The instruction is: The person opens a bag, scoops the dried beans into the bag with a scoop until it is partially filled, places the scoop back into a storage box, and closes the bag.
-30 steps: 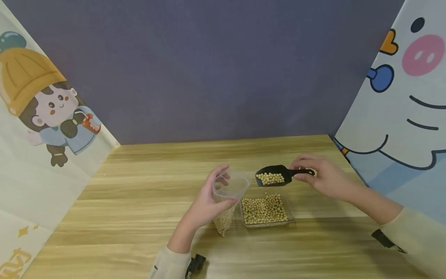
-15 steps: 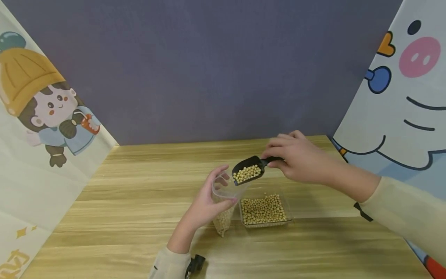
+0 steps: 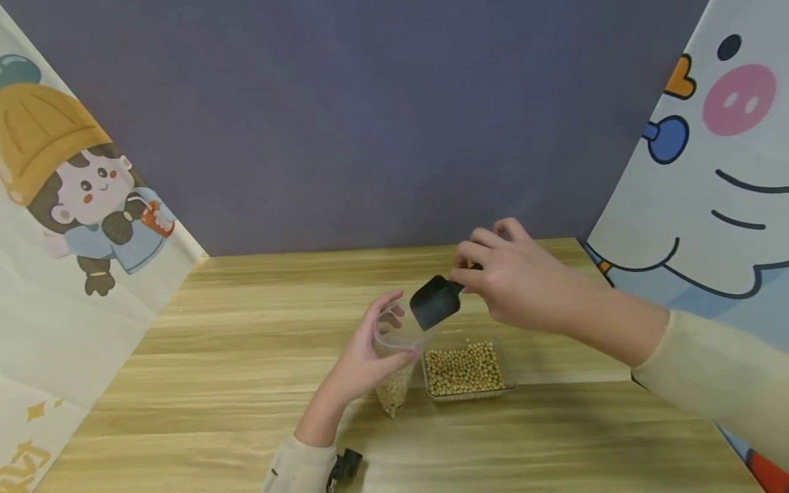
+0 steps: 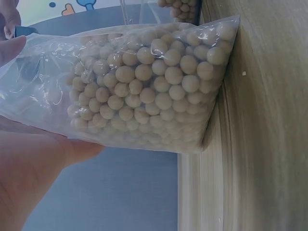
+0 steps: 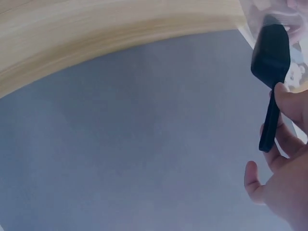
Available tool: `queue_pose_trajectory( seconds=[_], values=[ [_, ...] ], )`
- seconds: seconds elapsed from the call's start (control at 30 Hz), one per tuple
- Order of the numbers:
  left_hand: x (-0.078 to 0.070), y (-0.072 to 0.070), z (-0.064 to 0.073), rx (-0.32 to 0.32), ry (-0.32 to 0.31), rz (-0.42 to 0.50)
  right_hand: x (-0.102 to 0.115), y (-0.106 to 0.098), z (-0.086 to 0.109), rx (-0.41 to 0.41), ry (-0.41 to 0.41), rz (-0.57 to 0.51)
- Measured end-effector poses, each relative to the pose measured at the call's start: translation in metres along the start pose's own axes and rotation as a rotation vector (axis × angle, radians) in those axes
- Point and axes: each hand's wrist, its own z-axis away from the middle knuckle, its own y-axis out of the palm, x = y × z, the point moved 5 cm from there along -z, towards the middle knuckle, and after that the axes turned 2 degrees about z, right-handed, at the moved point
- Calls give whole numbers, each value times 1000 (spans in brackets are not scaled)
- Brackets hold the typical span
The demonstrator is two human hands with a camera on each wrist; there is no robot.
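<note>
A clear plastic bag (image 3: 392, 396), its lower part full of soybeans (image 4: 144, 82), stands upright with its bottom at the table. My left hand (image 3: 360, 366) grips it near the top, thumb and fingers round the spread mouth. Over that mouth my right hand (image 3: 524, 287) pinches the handle of a black scoop (image 3: 435, 302). The scoop tips down toward the bag, and no beans show on it. In the right wrist view, the tip of the scoop (image 5: 272, 53) overlaps the clear plastic of the bag.
Just right of the bag, a clear rectangular container (image 3: 508, 373) holds more soybeans (image 3: 465, 370). The wooden table (image 3: 259, 342) ends at a dark grey-blue panel (image 3: 394, 137) behind. Cartoon-printed panels flank it on both sides.
My right hand has carried the scoop leftward from above the container to the bag's mouth and turned it over. The beans on the scoop are out of sight now. My left hand stays in place.
</note>
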Motion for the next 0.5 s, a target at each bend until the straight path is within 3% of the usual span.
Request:
queue_pose_trajectory(
  seconds=[0.1,0.27,0.37,0.5],
  values=[
    [1,-2,1,-5,-8,-1,-4,-3,6,-22,51,-4],
    [2,-13,2,-12,-11,23,-21,3,37,65,278,-165],
    [2,-18,1,-3,-9,71,-19,24,62,151,361,-282],
    [3,-21,1,18,-18,108,6,67,82,237,427,-408]
  ],
)
